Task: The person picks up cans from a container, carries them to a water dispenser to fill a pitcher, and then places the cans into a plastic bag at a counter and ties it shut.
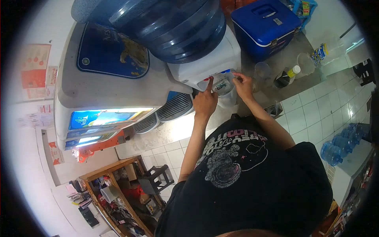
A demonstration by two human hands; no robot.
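Note:
My left hand [205, 103] reaches to the front of a white water dispenser [203, 59], its index finger stretched out onto the red tap [209, 79] and its other fingers bent. My right hand [244, 87] is closed at the right rim of a clear plastic cup [223, 86] with dark print, held under the taps. The blue tap [226, 71] is just beside the right fingertips. More clear plastic [227, 101] shows below the cup. Whether water is running I cannot make out. A large blue water bottle [181, 29] sits upside down on the dispenser.
Left stands a beverage machine [114, 87] with lit panels and drip trays [173, 107]. A blue cooler box [265, 25], a clear container [262, 70] and a dark bottle with a yellow cap [283, 78] share the counter. A dark stool [156, 179] and several water bottles [341, 145] are lower down.

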